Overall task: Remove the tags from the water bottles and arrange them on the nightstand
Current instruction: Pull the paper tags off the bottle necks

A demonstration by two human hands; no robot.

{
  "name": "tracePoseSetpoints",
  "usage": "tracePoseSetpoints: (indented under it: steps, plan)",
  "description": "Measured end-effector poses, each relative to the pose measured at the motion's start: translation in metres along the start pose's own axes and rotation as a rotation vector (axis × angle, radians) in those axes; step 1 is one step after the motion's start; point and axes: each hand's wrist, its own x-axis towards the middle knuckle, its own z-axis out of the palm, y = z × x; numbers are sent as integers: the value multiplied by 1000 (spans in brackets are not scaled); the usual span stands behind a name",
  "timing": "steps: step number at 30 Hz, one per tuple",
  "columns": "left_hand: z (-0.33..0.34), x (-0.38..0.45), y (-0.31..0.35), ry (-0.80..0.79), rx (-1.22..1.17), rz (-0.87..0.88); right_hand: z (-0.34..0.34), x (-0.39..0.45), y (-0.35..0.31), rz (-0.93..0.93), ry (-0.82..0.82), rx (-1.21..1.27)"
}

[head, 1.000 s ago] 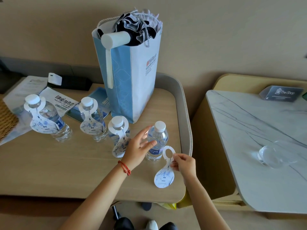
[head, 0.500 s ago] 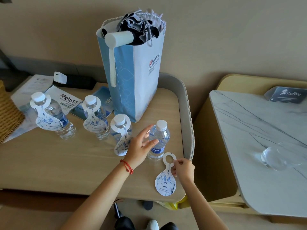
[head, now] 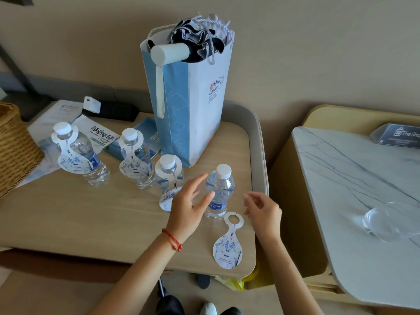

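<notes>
Several small water bottles stand in a row on the wooden table point(head: 68, 223). The rightmost bottle point(head: 219, 189) has no tag. Its white tag point(head: 228, 244) with blue print lies flat near the table's front right corner. Three bottles still wear neck tags: the left point(head: 77, 153), the middle point(head: 135, 158) and the third bottle point(head: 169, 176). My left hand point(head: 188, 203) hovers open between the third bottle and the untagged one, fingers spread. My right hand point(head: 263, 210) is open just right of the untagged bottle, above the loose tag, holding nothing.
A tall blue-and-white paper bag point(head: 191, 105) with a folded umbrella stands behind the bottles. Leaflets point(head: 100, 135) lie at the back left beside a wicker basket point(head: 13, 146). To the right is a marble-topped nightstand point(head: 341, 189) with an upturned glass point(head: 386, 221) and a card point(head: 397, 135).
My right hand has let go of the tag, which now lies flat on the table, and has lifted up toward the untagged bottle. The left hand has opened slightly wider.
</notes>
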Motion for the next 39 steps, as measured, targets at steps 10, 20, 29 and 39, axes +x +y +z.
tracePoseSetpoints:
  steps: [10, 20, 29, 39]
  plan:
    - [-52, -8, 30, 267, 182, 159, -9, 7, -98, -321, 1, 148]
    - [-109, 10, -13, 215, 269, 91, 59, -10, -131, -518, -115, -46]
    - [-112, 32, -48, -120, -74, -116, 109, -7, -132, -166, -150, -150]
    - [-113, 44, -61, -212, -186, -129, 115, -3, -135, 63, -126, 218]
